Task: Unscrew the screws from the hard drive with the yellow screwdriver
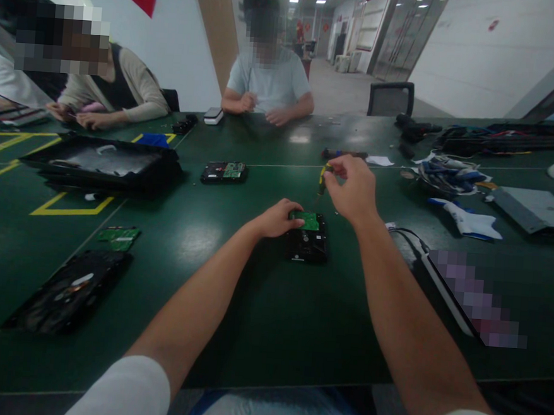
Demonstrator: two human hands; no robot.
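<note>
A black hard drive (308, 245) lies flat on the green table in front of me, its green circuit board (310, 220) facing up at the far end. My left hand (277, 219) is closed on the drive's left edge, thumb on top by the board. In a pinch, my right hand (355, 189) holds a yellow-and-black screwdriver (323, 179) upright, slightly tilted, above the far right part of the drive. Its thin shaft points down towards the board; whether the tip touches a screw cannot be made out.
Another hard drive (224, 172) lies farther off. At left are a black casing (104, 164), a loose green circuit board (119, 237) and a larger black drive (69, 294). At right lie a cabled phone-like device (470, 297), gloves (468, 219) and a grey metal box (537, 208). People sit opposite.
</note>
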